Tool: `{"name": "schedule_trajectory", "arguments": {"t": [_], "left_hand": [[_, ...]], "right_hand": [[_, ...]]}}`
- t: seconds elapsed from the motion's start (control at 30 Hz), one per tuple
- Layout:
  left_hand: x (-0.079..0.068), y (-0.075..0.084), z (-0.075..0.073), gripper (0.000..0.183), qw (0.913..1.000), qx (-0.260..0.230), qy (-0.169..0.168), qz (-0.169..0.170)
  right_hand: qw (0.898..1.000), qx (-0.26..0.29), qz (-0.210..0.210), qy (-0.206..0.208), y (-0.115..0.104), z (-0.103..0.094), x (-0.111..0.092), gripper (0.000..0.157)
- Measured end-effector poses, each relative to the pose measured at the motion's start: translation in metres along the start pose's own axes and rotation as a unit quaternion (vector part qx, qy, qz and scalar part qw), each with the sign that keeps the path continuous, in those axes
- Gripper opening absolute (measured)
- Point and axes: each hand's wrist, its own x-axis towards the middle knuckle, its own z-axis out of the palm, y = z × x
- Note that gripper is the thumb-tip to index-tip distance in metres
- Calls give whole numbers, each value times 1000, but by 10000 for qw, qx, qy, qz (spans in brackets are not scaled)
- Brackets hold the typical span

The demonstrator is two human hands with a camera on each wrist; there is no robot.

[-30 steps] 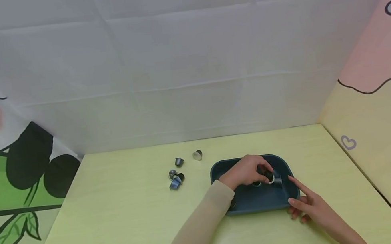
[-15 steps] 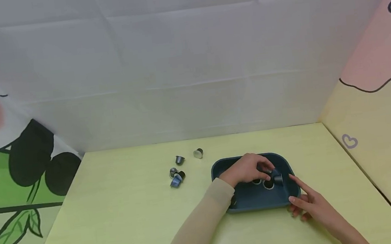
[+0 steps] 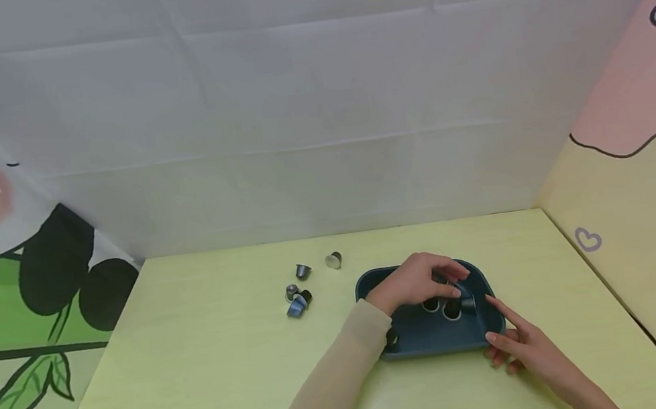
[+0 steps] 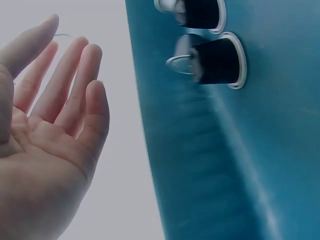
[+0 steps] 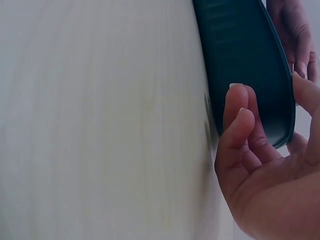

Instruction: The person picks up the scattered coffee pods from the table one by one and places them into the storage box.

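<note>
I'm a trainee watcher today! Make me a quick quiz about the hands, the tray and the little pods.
1. Pick one: what is the right hand touching?
A) a pod on the table
B) the tray
C) the wall

2. True or false: the left hand is over the tray.

3. Fill in: in the head view, the pods on the table lie to the ____ of the tray.

Key: 1. B; 2. true; 3. left.

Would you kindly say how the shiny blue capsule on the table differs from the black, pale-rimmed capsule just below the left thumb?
The shiny blue capsule lies on the pale yellow table, while the black, pale-rimmed capsule is inside the dark blue tray. The blue one sits tilted; the black one appears to stand on its rim. Both are small, tapered cups.
</note>
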Motion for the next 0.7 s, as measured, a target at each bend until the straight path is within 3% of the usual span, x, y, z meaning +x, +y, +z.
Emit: {"name": "schedule_trajectory", "arguments": {"t": [0.33, 0.7], "left_hand": [[-15, 17, -19, 40, 9988, -228, 253, 356], [-40, 18, -36, 38, 9963, -253, 559, 603]], "right_hand": [[10000, -6, -21, -56, 0, 0, 0, 74], [10000, -32, -48, -3, -2, 1, -2, 74]]}}
